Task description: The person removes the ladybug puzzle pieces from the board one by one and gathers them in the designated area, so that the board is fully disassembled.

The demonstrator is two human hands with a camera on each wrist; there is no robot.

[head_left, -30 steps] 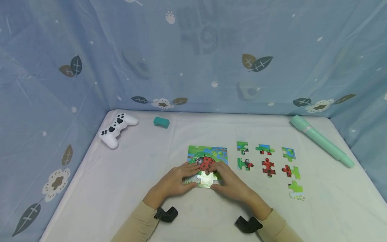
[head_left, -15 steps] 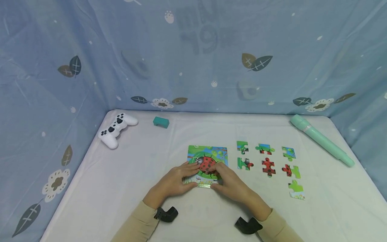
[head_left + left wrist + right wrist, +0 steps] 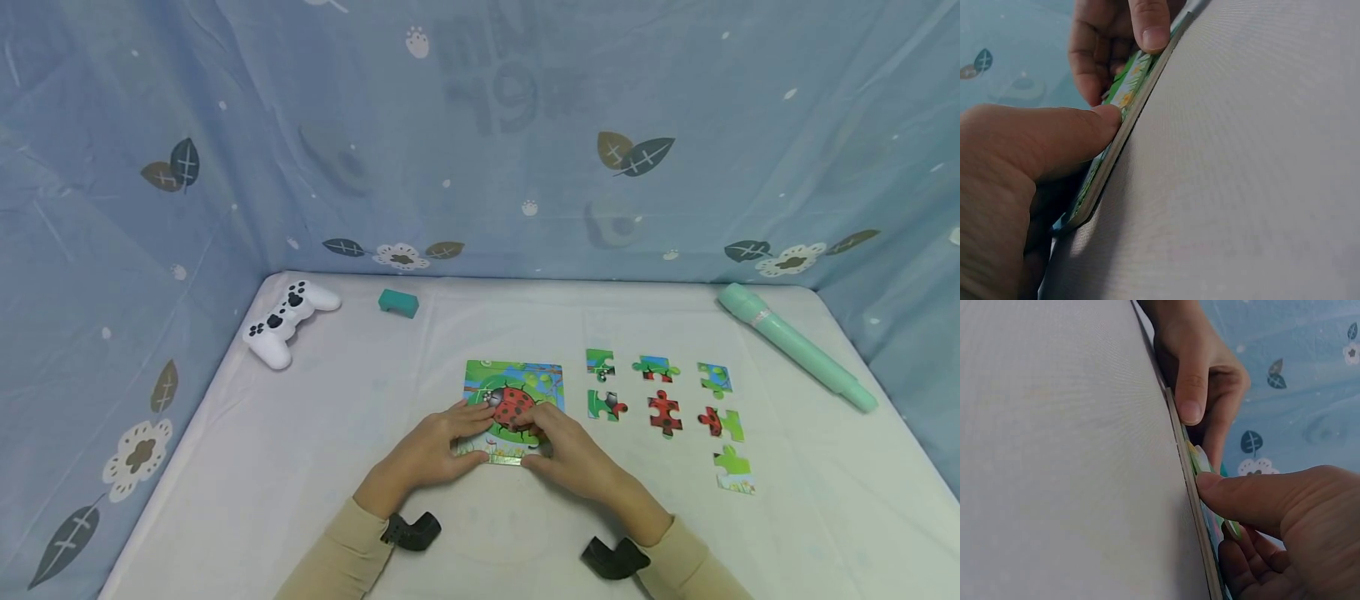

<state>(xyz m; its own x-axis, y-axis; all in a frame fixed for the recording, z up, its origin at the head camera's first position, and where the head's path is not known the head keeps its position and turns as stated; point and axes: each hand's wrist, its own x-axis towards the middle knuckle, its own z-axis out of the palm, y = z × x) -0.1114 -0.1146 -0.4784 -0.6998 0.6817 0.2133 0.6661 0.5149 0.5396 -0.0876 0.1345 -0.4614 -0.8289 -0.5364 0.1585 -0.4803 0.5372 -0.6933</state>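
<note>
A square ladybug puzzle board [image 3: 474,377] lies on the white table in the head view, with both hands at its near half. My left hand [image 3: 441,444] rests on its left side, fingers lying over the picture and thumb at the front edge. From the right, my right hand [image 3: 573,454] pinches a puzzle piece [image 3: 507,450] with grass and flowers on it, thumb at the front edge and fingers bent toward the ladybug. In the left wrist view the board [image 3: 1116,147] shows its thick edge, with both thumbs close along it. Curled fingers of my right hand partly hide the piece.
Several loose puzzle pieces [image 3: 665,414] lie in rows right of the board. A white game controller [image 3: 287,321] and a teal block [image 3: 398,303] sit at the back left. A mint-green tube [image 3: 798,348] lies at the right edge. Blue patterned cloth [image 3: 480,167] hangs behind.
The bright glare on the puzzle piece under my hands has faded, and its picture now shows, in line with the board. Both hands have stayed almost where they were.
</note>
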